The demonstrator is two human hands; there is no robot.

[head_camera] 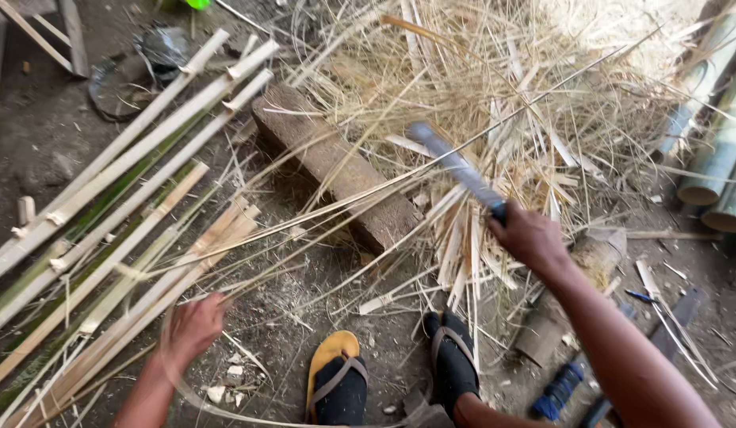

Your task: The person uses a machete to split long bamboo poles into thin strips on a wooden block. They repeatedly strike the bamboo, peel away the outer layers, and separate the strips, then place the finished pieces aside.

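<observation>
Fingers of right hand (pixel 530 236) wrapped tight round handle of one long knife (pixel 456 168), blade raised over straw pile (pixel 510 95); left hand (pixel 195 323) closed on thin bamboo strips (pixel 304 230) running up-right past one wooden block (pixel 336 166). Split bamboo slats (pixel 114 206) lie left, roughly eight; three bamboo poles (pixel 720 150) far right; two sandalled feet (pixel 391 376) below.

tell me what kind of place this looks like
Probably an outdoor bamboo-splitting work area with a dirt floor: split bamboo strips piled left, shavings heaped ahead, whole bamboo poles right, a knife in the right hand.
</observation>
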